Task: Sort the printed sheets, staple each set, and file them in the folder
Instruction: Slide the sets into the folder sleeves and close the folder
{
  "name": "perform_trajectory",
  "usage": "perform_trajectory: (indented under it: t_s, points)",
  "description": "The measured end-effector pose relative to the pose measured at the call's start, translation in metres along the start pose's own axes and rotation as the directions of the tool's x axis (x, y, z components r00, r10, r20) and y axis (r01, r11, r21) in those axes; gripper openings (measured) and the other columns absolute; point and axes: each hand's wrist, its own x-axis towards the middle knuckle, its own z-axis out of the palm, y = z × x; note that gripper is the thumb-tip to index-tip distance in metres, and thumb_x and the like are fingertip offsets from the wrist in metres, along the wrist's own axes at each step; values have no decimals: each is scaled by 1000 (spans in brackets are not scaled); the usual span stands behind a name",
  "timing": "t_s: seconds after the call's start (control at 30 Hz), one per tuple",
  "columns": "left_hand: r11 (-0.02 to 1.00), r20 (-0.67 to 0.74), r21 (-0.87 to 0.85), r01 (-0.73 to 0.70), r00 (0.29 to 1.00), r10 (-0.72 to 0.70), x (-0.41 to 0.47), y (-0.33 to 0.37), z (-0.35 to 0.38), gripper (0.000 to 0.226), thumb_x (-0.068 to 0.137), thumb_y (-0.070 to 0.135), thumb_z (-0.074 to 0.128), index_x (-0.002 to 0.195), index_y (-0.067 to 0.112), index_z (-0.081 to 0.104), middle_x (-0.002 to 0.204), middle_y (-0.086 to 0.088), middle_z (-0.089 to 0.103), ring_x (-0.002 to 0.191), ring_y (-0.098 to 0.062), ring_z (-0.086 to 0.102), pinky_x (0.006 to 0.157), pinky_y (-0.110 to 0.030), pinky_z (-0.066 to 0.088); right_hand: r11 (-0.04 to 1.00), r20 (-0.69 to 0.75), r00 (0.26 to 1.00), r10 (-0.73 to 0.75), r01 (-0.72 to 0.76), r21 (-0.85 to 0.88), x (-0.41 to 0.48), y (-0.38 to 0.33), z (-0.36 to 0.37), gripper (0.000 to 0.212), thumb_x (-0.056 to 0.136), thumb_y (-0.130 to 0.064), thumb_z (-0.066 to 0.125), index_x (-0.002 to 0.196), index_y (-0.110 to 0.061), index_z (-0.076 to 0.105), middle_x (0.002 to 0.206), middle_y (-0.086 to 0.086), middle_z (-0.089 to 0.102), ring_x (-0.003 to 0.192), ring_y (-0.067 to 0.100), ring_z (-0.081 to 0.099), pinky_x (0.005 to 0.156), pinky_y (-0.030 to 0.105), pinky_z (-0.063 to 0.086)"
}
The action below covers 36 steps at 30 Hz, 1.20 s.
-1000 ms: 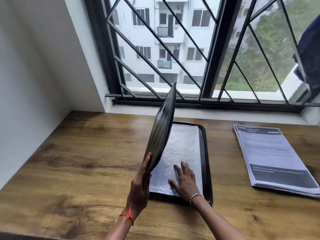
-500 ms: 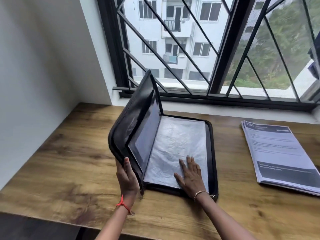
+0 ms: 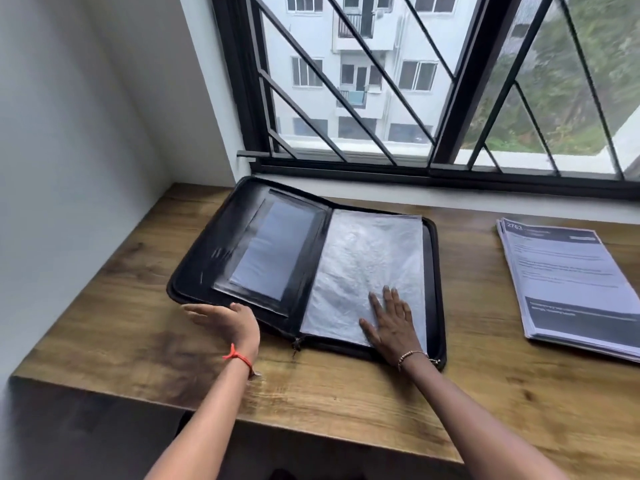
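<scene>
Printed sheets [image 3: 568, 289] cut off right.

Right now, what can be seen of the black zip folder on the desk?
The folder is black, apparently fabric, with a zip around its edge, its pull hanging at the near spine. It lies fully open and flat on the wooden desk under the window. The left cover carries a clear pocket holding a pale sheet; the right half shows crinkled plastic sleeves. The right hand presses flat on the sleeves; the left hand is at the cover's near edge.
</scene>
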Motion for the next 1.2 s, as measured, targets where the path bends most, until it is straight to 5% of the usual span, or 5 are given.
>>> perform_trajectory:
  t_s: [0.27,0.5,0.7,0.83,1.2]
  points:
    - [938,256,214,-274,942,217,-35,-5,21,88,81,-2,52,146,2,-7,155,-13,-12,144,-25,-11,114,-49,-2,999,-8,1000,-27,27,-32,-15,5,1,122,45,-76,-42,149,-20,-8,151,7,-26,134,16,-30,114,34,-13]
    - [637,652,272,-721,625,429,-90,-28,45,77,86,44,26,144,14,-15,153,-3,-19,140,-14,-21,113,-42,-13,995,44,999,7,-2,-102,-45,28,4,73,91,-62,1,149,-18,12,151,13,12,144,20,-11,111,31,-6]
    - [354,781,282,-892,428,455,-112,-46,56,80,83,52,31,148,8,13,155,-11,12,143,-21,4,113,-45,-6,1000,17,1000,-10,10,-17,-73,50,7,73,88,-68,4,149,-27,5,152,9,12,143,16,-12,113,32,4]
    - [305,820,276,-911,389,420,-122,-58,22,78,83,52,32,145,6,23,153,-11,20,144,-16,-5,112,-44,-4,992,-41,997,-66,70,105,-114,33,9,106,59,-84,-9,148,-29,7,151,-5,-15,136,8,-21,111,26,-10]
    - [264,850,290,-920,375,370,-127,-59,35,76,86,57,29,143,8,29,152,-12,25,143,-17,8,111,-48,3,996,-93,992,89,-88,14,-90,47,16,97,56,-84,-25,140,-36,-21,148,-2,-31,137,12,-31,106,39,-26]
